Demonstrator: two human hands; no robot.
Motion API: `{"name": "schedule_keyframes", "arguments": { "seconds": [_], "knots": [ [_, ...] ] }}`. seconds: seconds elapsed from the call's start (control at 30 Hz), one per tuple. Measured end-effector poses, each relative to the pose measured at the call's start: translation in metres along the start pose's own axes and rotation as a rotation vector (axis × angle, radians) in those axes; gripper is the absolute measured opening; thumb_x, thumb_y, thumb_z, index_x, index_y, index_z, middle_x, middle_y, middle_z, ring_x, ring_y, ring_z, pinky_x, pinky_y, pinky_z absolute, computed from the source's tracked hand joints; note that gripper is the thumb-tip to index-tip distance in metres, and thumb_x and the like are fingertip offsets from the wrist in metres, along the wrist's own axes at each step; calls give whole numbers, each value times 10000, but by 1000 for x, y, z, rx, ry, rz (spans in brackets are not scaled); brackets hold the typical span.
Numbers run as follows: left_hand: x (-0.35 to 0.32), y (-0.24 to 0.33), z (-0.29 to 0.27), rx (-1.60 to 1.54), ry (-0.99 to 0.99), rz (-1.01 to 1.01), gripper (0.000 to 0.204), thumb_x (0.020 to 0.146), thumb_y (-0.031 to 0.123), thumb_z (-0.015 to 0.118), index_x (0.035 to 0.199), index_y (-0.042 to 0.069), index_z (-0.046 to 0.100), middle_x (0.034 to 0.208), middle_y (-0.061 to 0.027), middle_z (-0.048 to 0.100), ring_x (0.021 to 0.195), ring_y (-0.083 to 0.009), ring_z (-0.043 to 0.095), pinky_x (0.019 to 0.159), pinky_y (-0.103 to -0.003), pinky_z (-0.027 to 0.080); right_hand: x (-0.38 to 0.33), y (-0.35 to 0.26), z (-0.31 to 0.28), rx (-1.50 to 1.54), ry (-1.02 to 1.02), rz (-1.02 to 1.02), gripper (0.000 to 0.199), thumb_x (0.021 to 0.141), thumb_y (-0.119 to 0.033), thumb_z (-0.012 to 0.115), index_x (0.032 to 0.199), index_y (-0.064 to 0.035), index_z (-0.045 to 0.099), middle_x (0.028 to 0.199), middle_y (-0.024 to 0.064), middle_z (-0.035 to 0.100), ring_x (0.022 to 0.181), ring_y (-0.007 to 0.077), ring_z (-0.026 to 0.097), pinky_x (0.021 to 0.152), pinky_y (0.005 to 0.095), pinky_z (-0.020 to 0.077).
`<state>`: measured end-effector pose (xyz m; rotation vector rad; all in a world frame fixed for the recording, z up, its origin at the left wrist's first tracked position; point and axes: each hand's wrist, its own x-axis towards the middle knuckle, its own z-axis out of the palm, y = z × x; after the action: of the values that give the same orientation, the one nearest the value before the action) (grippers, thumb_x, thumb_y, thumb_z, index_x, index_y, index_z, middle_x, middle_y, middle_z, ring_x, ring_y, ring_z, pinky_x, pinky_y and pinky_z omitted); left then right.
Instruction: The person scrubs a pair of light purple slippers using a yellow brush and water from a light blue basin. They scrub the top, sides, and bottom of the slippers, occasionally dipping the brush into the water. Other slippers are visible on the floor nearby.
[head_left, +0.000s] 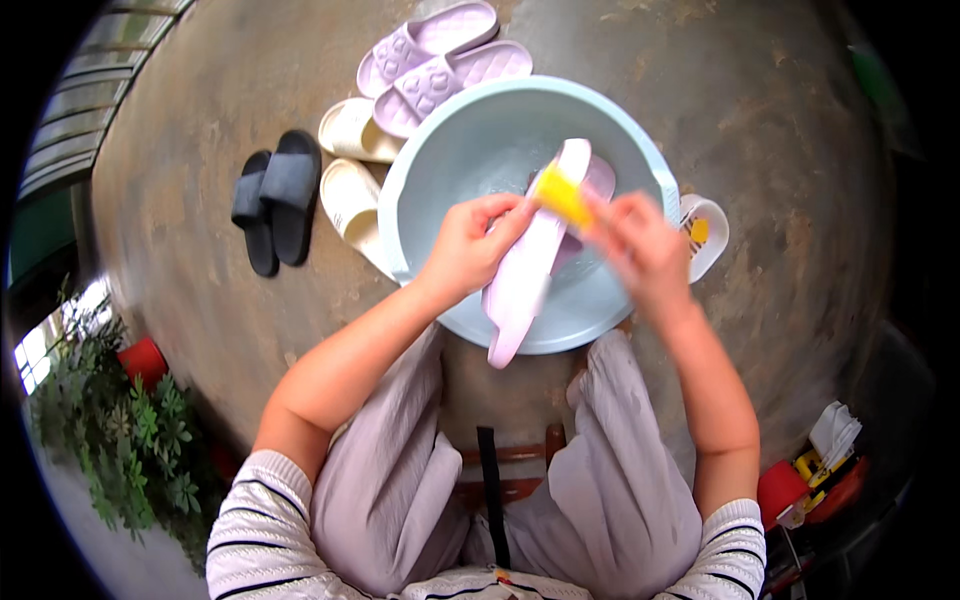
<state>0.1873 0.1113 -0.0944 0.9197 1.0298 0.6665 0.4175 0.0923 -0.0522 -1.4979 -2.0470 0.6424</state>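
Both hands meet over the frame's centre: the left hand [473, 243] clamps the smooth, pale lilac slipper [530, 265], which slants out past the near rim of the basin [440, 170], while the blurred right hand [640, 250] pinches a yellow sponge [562, 195] against its sole. A second slipper lies in the round, glossy blue basin with shallow water. Upper centre, a quilted lilac pair [440, 60] touches the far rim; cream slides [352, 160] and black slides [275, 195] sit left on rough stained concrete. A white soap dish [712, 235] hugs the right rim. Open floor spreads upper right.
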Motion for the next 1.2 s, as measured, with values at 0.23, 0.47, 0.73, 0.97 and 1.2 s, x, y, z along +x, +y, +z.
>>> {"name": "schedule_keyframes", "arguments": {
  "seconds": [0.23, 0.47, 0.73, 0.97, 1.2],
  "knots": [
    [-14, 20, 10, 151, 0, 34, 237, 1002, 130, 579, 1130, -37, 688, 957, -28, 699, 850, -61, 610, 755, -224, 492, 10, 14, -13, -63, 111, 57, 434, 816, -206, 771, 1243, -234, 702, 783, 29, 581, 580, 159, 591, 504, 300, 483],
    [-8, 20, 10, 191, -17, 45, 251, 1007, 151, 574, 1131, -35, 686, 934, -22, 699, 813, -55, 608, 726, -206, 485, 6, 18, -2, -41, 165, 153, 384, 857, -233, 738, 1239, -234, 702, 788, 48, 566, 585, 185, 593, 503, 313, 482],
    [25, -11, -12, 113, 165, -60, 259, 998, 179, 594, 1109, -30, 699, 916, -29, 706, 773, -50, 622, 684, -206, 500, -49, -44, 13, 38, -72, -21, 405, 841, -259, 746, 1242, -238, 694, 779, 34, 552, 548, 167, 565, 486, 310, 479],
    [34, -14, -15, 139, 248, -37, 270, 964, 184, 619, 1091, -36, 711, 854, -37, 709, 730, -70, 608, 662, -238, 494, -25, -22, 19, -29, 3, -37, 412, 852, -248, 738, 1261, -260, 686, 773, 26, 552, 536, 169, 566, 476, 304, 470],
    [35, -11, -25, -219, 444, -285, 350, 983, 261, 601, 1174, -32, 614, 968, -56, 681, 833, -138, 645, 723, -277, 511, -38, -45, -1, 420, -14, 211, 701, 790, -222, 815, 1421, -156, 518, 1002, 68, 603, 837, 200, 643, 684, 296, 548]
  ]
}}
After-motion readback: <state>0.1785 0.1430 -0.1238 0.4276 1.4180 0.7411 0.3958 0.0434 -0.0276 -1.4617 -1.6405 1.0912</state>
